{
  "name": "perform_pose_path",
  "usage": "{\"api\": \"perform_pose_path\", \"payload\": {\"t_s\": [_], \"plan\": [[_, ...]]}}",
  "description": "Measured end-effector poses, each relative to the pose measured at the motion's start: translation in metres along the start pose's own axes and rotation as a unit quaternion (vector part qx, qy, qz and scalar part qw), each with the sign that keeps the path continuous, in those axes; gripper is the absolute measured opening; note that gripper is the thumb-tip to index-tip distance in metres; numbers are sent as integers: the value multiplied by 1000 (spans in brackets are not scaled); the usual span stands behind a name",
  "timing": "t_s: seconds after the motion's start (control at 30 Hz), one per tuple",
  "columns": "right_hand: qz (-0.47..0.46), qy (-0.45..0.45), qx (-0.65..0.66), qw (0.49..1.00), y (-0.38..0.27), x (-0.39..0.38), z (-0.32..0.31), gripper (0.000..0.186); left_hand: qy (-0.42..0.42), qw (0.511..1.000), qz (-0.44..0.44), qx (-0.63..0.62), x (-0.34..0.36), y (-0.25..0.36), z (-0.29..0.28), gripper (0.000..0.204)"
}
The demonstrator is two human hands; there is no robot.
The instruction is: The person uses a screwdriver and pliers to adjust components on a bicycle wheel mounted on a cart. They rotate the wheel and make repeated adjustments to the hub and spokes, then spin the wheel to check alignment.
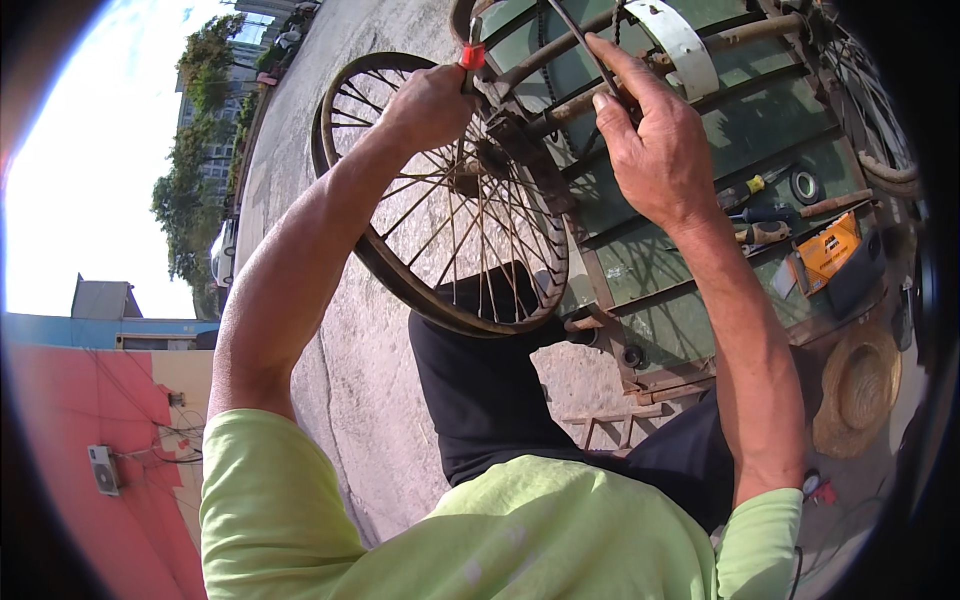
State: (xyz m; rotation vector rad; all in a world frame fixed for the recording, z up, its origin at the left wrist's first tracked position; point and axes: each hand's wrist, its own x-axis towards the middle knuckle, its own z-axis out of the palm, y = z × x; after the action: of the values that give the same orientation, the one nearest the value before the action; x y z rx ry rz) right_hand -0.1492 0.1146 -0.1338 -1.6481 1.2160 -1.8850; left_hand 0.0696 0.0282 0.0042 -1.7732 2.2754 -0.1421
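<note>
My left hand (425,105) grips a tool with a red part (471,56) at the axle end of a rusty frame (523,70), just above a spoked wheel (490,322). My right hand (655,160) is closed on a thin dark rod (585,48), with the index finger laid along it. A chain (545,75) hangs behind the rod, and a curved white guard (680,45) sits on the rusty tubes beside my right fingers. The wheel lies tilted over my dark-trousered leg.
A green slatted cart bed (680,330) holds screwdrivers (765,232), a black ring (805,185) and an orange box (830,250). A straw hat (855,395) lies at the right. Concrete ground (360,400), a pink wall (90,420) and a white car (222,255) show at the left.
</note>
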Motion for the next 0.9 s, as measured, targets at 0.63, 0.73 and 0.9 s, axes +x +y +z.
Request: {"api": "perform_pose_path", "payload": {"t_s": [0.63,0.73,0.9], "plan": [[-71,35,-30,996,-24,16,16,43,-22,999,23,24,1,-6,4,26],[-39,-35,-77,996,-17,5,22,43,2,1000,27,6,-2,-10,9,26],[-67,89,-3,994,-17,15,15,40,-13,1000,13,16,-7,-5,8,27]]}}
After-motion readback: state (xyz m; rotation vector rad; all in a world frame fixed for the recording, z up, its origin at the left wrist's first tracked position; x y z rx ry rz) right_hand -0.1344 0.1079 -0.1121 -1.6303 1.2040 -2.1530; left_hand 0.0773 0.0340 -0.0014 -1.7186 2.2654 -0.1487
